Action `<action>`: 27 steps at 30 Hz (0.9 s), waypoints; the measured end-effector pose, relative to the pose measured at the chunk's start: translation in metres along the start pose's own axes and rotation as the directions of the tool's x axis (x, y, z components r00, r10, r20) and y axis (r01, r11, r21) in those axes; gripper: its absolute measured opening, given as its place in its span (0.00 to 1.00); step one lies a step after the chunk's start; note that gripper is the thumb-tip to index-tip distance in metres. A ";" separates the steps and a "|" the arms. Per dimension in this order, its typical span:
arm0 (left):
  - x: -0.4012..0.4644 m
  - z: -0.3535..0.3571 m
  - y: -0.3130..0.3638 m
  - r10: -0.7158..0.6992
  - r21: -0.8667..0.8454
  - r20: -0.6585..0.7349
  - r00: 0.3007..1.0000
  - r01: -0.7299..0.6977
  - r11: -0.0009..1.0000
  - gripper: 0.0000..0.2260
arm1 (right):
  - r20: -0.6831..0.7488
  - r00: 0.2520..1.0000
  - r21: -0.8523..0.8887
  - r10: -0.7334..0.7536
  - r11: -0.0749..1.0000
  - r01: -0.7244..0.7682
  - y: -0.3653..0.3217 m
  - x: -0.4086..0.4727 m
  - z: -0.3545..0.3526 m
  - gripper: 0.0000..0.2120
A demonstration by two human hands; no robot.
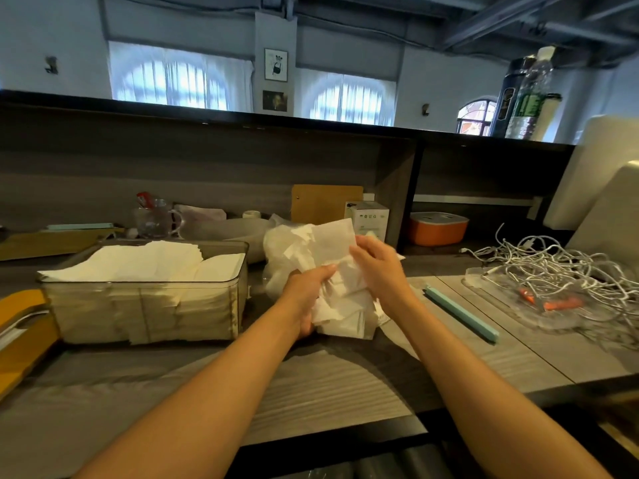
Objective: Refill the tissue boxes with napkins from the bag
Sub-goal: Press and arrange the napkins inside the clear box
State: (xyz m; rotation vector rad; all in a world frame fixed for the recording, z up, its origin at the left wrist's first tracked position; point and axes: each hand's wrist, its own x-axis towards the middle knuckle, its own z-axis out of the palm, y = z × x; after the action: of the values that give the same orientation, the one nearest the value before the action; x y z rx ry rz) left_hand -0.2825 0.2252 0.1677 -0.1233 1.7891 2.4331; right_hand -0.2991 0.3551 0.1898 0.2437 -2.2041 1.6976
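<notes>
A bunch of white napkins (345, 305) sits above the grey counter at the centre, partly inside a clear plastic bag (276, 247). My left hand (307, 292) grips the bunch from the left side, thumb on top. My right hand (377, 267) holds the napkins from the right, fingers curled over the upper sheets. To the left stands a clear rectangular tissue box (145, 305), filled to its rim with stacked white napkins (138, 261).
A light-blue bar (460, 314) lies on the counter right of my hands. A tangle of white cables (553, 267) on a clear tray fills the right side. Behind stand a glass mug (157, 219), a white carton (368, 219) and an orange box (437, 228). Yellow folders (20, 326) lie at far left.
</notes>
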 end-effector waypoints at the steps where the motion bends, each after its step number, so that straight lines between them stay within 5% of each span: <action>1: 0.001 -0.002 0.001 0.001 -0.045 0.004 1.000 -0.001 0.999 0.12 | -0.105 0.992 0.008 -0.076 0.997 0.077 -0.002 0.001 -0.005 0.10; 3: 0.001 -0.007 0.005 -0.006 -0.132 0.032 0.999 0.010 0.991 0.11 | -0.342 0.928 0.005 -0.151 0.987 0.162 -0.003 0.001 -0.017 0.10; 6: -0.003 -0.009 0.010 0.019 -0.241 0.061 0.998 -0.004 0.971 0.09 | -0.485 0.874 0.142 0.025 0.989 0.050 -0.001 0.005 -0.027 0.16; 10: -0.007 -0.012 0.012 0.064 -0.311 0.102 0.993 -0.029 0.950 0.16 | -0.249 0.923 0.359 0.292 0.913 -0.192 0.000 0.012 -0.021 0.26; 15: -0.010 -0.012 0.011 0.150 -0.342 0.137 0.979 -0.095 0.935 0.13 | 0.172 0.917 0.387 0.359 0.832 -0.398 -0.006 0.002 -0.015 0.33; 22: -0.018 -0.005 0.013 0.203 -0.222 0.106 0.974 -0.175 0.959 0.07 | 0.241 0.866 0.517 0.438 0.697 -0.497 -0.010 -0.001 -0.023 0.28; 27: -0.017 -0.008 0.014 0.248 -0.296 -0.021 0.968 -0.243 0.924 0.13 | 0.296 0.745 0.290 0.598 0.686 -0.667 -0.010 -0.002 -0.030 0.37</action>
State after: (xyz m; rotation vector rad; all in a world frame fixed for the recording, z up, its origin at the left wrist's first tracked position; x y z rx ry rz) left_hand -0.2678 0.2130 0.1810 0.1029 1.4992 2.8579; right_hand -0.2888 0.3808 0.2043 -0.3572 -2.2039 2.5785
